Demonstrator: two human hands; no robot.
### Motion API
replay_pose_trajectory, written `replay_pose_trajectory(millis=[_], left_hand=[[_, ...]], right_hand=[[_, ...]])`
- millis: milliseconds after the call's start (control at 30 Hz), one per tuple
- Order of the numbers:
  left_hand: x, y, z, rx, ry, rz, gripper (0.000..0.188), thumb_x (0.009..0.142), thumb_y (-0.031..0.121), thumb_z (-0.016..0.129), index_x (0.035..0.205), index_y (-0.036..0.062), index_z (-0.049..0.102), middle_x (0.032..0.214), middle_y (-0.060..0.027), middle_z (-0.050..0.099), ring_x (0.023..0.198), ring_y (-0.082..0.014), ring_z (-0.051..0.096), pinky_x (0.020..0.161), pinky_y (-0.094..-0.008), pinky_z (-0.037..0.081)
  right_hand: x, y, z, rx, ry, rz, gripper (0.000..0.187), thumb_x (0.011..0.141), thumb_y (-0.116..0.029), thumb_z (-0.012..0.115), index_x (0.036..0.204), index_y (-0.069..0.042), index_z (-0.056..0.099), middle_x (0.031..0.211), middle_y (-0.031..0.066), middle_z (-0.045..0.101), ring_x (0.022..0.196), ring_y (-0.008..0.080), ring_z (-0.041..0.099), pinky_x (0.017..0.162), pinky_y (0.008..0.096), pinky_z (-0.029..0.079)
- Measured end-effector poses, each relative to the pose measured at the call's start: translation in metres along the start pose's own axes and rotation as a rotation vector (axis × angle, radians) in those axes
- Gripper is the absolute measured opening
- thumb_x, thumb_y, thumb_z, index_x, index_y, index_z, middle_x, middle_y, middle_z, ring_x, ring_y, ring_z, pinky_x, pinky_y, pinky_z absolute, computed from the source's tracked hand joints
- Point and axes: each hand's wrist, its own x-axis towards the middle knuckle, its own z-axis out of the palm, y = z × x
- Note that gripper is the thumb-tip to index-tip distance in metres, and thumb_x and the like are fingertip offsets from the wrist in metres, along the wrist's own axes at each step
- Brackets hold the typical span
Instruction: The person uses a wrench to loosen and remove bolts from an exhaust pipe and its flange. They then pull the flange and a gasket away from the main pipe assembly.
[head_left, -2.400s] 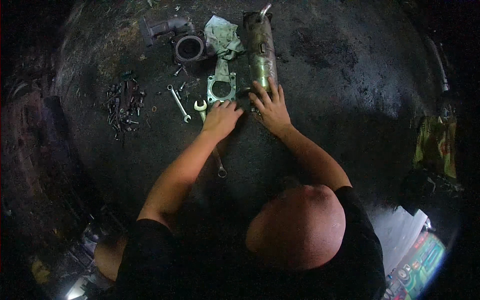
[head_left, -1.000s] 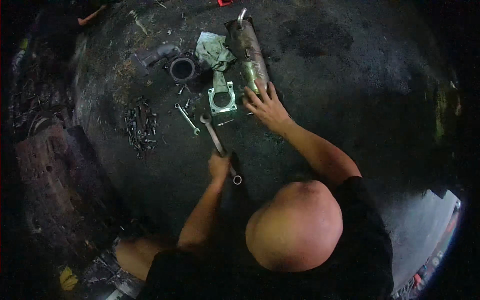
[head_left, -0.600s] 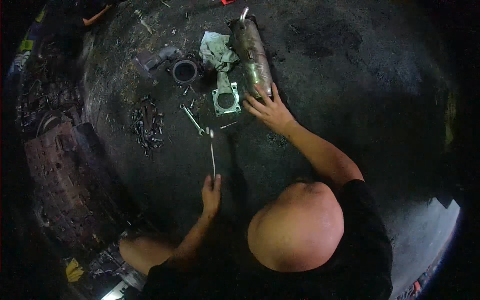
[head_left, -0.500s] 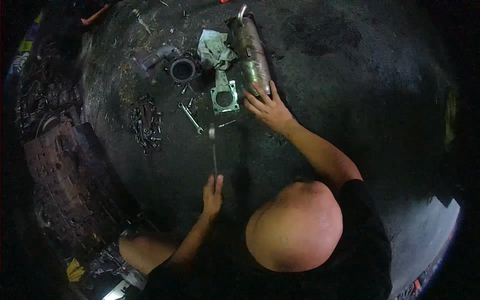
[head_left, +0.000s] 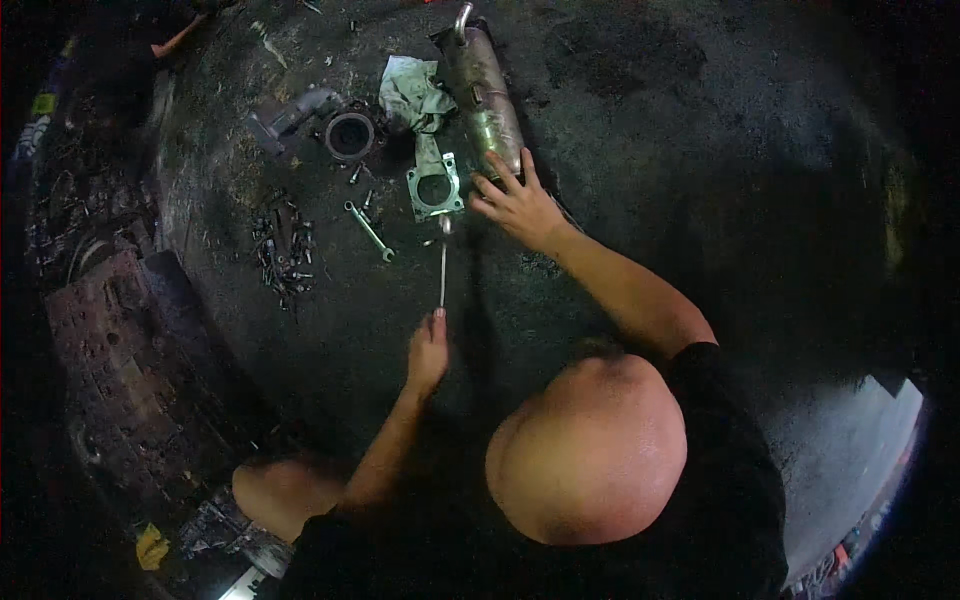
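Observation:
My left hand [head_left: 428, 355] grips a long thin metal tool [head_left: 443, 270] with a shiny head, perhaps a hammer. That head is close to the near edge of a square metal flange plate [head_left: 412, 197] with a round hole; whether they touch I cannot tell. My right hand [head_left: 522, 208] lies with fingers spread on the near end of a metal cylinder [head_left: 485, 90] with a bent pipe at its far end. A small thin piece [head_left: 430, 242] lies beside the tool's head. A combination wrench [head_left: 368, 231] rests to the left.
A crumpled stained cloth [head_left: 408, 95] lies beyond the flange plate. Left of it are a round dark-centred part [head_left: 349, 137] and a pipe elbow [head_left: 298, 112]. Several bolts [head_left: 288, 255] are heaped further left. A large rusty metal block [head_left: 130, 340] stands at the left.
My left hand has moved the tool forward and to the right, bringing its head to the flange plate. The right hand stays on the cylinder. The whole view has shifted slightly.

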Motion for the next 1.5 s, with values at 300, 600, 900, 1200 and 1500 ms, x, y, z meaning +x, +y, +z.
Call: replay_pose_trajectory(millis=[300, 600, 900, 1200, 1500], left_hand=[[-0.029, -0.002, 0.002, -0.254, 0.156, 0.656, 0.047, 0.096, 0.037, 0.038, 0.092, -0.0055, 0.057, 0.068, -0.018, 0.056, 0.06, -0.0315, 0.054, 0.057, -0.04, 0.042], [-0.033, 0.016, -0.004, -0.451, 0.198, 0.507, 0.046, 0.098, 0.039, 0.036, 0.085, -0.0019, 0.054, 0.063, -0.0108, 0.049, 0.057, -0.0212, 0.048, 0.056, -0.0346, 0.039], [-0.024, 0.016, -0.015, -0.17, 0.174, 0.292, 0.044, 0.099, 0.032, 0.035, 0.085, -0.0047, 0.055, 0.061, -0.0086, 0.047, 0.054, -0.0176, 0.044, 0.049, -0.031, 0.037], [-0.014, 0.004, -0.004, 0.003, 0.152, 0.032, 0.044, 0.098, 0.032, 0.04, 0.089, -0.0057, 0.059, 0.063, -0.0105, 0.053, 0.056, -0.0201, 0.05, 0.054, -0.034, 0.041], [-0.022, 0.007, 0.005, 0.077, -0.129, 0.095, 0.049, 0.097, 0.04, 0.04, 0.092, -0.0065, 0.055, 0.06, -0.0092, 0.048, 0.053, -0.0164, 0.044, 0.046, -0.0325, 0.037]], right_hand=[[-0.002, 0.0, 0.004, 0.005, 0.0, 0.039, 0.046, 0.081, -0.031, 0.061, 0.124, -0.024, 0.045, 0.137, -0.0012, 0.035, 0.139, 0.0333, 0.01, 0.104, 0.0697, 0.015], [-0.007, 0.001, 0.015, -0.03, 0.031, 0.046, 0.049, 0.077, -0.032, 0.065, 0.122, -0.024, 0.046, 0.136, -0.0031, 0.038, 0.138, 0.0302, 0.014, 0.105, 0.0678, 0.018], [-0.006, 0.001, 0.012, -0.054, -0.043, -0.003, 0.052, 0.079, -0.03, 0.063, 0.126, -0.024, 0.043, 0.135, -0.0022, 0.037, 0.138, 0.0294, 0.013, 0.104, 0.068, 0.02], [-0.002, -0.007, 0.012, -0.111, -0.08, -0.008, 0.05, 0.082, -0.031, 0.06, 0.128, -0.026, 0.04, 0.138, -0.0035, 0.034, 0.139, 0.0294, 0.011, 0.105, 0.0657, 0.02], [0.005, -0.005, 0.005, -0.138, -0.067, -0.027, 0.051, 0.082, -0.033, 0.061, 0.128, -0.029, 0.041, 0.139, -0.0042, 0.034, 0.139, 0.0289, 0.011, 0.105, 0.066, 0.021]])
